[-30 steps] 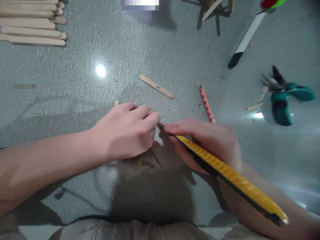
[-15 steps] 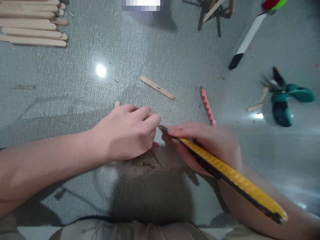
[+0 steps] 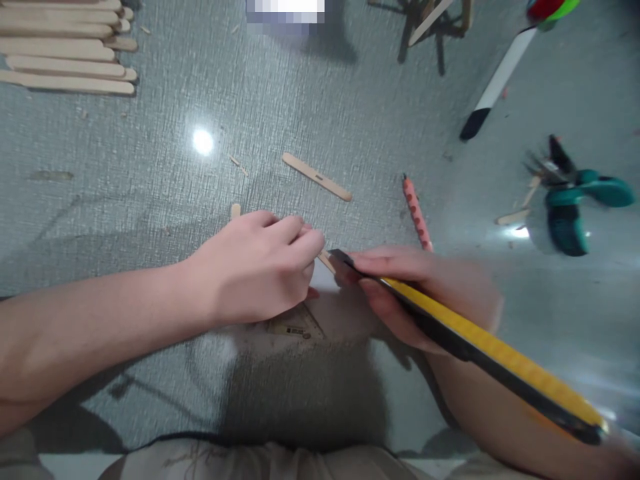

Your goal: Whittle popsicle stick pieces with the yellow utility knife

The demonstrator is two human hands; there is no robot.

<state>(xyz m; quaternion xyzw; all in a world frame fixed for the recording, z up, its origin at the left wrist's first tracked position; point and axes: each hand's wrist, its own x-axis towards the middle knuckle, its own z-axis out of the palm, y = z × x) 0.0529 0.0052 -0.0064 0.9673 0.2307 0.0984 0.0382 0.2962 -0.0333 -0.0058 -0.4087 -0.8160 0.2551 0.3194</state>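
Observation:
My left hand (image 3: 265, 267) is closed on a thin wooden stick (image 3: 327, 261), whose tip pokes out to the right of my fingers. My right hand (image 3: 420, 287) grips a yellow and black utility knife (image 3: 480, 340), its dark blade lying beside the stick's exposed end. Below my left hand, a clear triangular ruler (image 3: 299, 325) rests on a pale sheet (image 3: 345, 310), partly covered. A short wooden stick with a small slot (image 3: 317, 177) lies above my hands. Another stick end (image 3: 235, 211) shows just above my left wrist.
Craft sticks (image 3: 65, 47) are piled at upper left. A pink pencil (image 3: 417, 213) lies above my right hand. Green-handled pliers (image 3: 565, 193), a white and black marker (image 3: 497, 83) and a wooden structure (image 3: 435, 20) are at the right and top. Small splinters are scattered about.
My right hand and the knife have moved right and slightly down, away from my left hand. More of the stick's tip and the blade shows. My left hand has barely shifted.

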